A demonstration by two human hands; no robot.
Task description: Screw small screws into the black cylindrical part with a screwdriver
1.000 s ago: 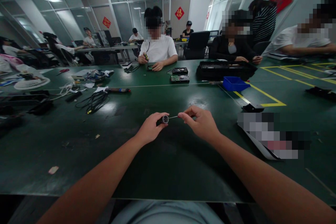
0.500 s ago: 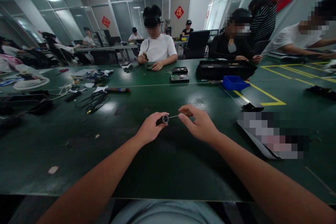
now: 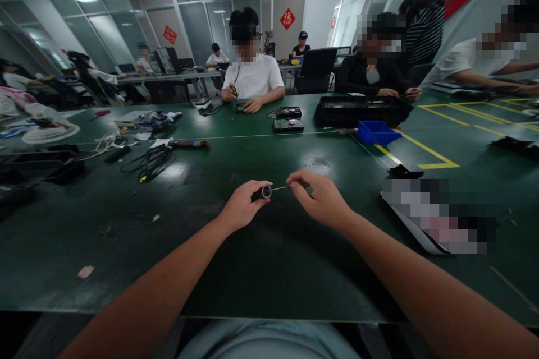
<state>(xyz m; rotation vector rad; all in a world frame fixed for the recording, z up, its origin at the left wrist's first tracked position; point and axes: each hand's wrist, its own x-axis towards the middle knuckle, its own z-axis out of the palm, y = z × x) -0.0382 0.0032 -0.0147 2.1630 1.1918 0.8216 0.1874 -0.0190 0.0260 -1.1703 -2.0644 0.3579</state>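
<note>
My left hand [image 3: 239, 208] is closed around a small black cylinder with a silvery ringed end [image 3: 266, 192], which looks like a flashlight head. That round end faces toward me and to the right. My right hand [image 3: 323, 197] pinches a thin-shafted screwdriver [image 3: 279, 188], its fingers covering most of the handle. The slim metal shaft points left and reaches the rim of the black cylinder; whether the tip sits inside it cannot be made out. Both hands are held over the green table [image 3: 269, 275], in front of me.
A corded tool [image 3: 189, 145] with a coiled black cable lies at the left. Hard drives [image 3: 288, 125], a blue bin [image 3: 378, 133] and a long black housing [image 3: 362, 111] stand farther back. A pale-edged panel [image 3: 410, 224] lies right. Several people work around; one sits opposite [image 3: 252, 78].
My right fingers have closed further over the screwdriver's handle, so less of it shows, and the hand has shifted slightly right. The left hand and the black cylinder have barely moved.
</note>
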